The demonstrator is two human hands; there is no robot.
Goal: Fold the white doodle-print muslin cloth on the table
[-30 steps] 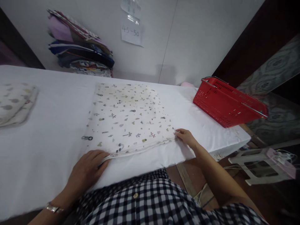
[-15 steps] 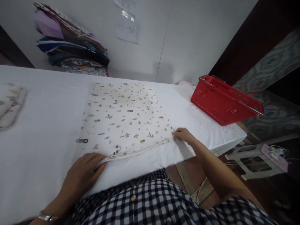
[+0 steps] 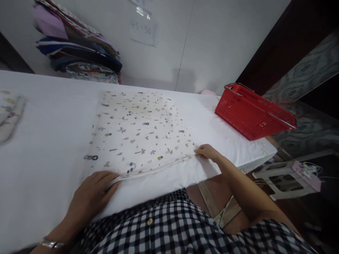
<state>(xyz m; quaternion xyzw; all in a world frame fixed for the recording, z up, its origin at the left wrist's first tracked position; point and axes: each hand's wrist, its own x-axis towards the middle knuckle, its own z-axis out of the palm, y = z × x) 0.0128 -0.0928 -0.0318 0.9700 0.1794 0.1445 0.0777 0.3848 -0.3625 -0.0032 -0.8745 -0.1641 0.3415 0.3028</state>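
Note:
A cream cloth (image 3: 140, 130) printed with small coloured motifs lies flat on the white-covered table (image 3: 53, 148), its near edge folded in layers. My left hand (image 3: 96, 187) grips the near left corner, fingers on top and thumb beneath, the layered edge pinched between them. At the near right corner, my right hand (image 3: 208, 152) pinches the same edge between thumb and fingertips. The edge runs fairly straight from one hand to the other.
At the back right stands a red plastic basket (image 3: 254, 113) with metal handles. A stack of folded fabrics (image 3: 79, 46) is against the wall at back left. Another folded printed cloth (image 3: 10, 113) lies at the far left. A white stool (image 3: 280, 180) stands right of the table.
The view has shifted slightly, so the background sits a little higher and further left. Both hands keep their hold on the cloth's near corners.

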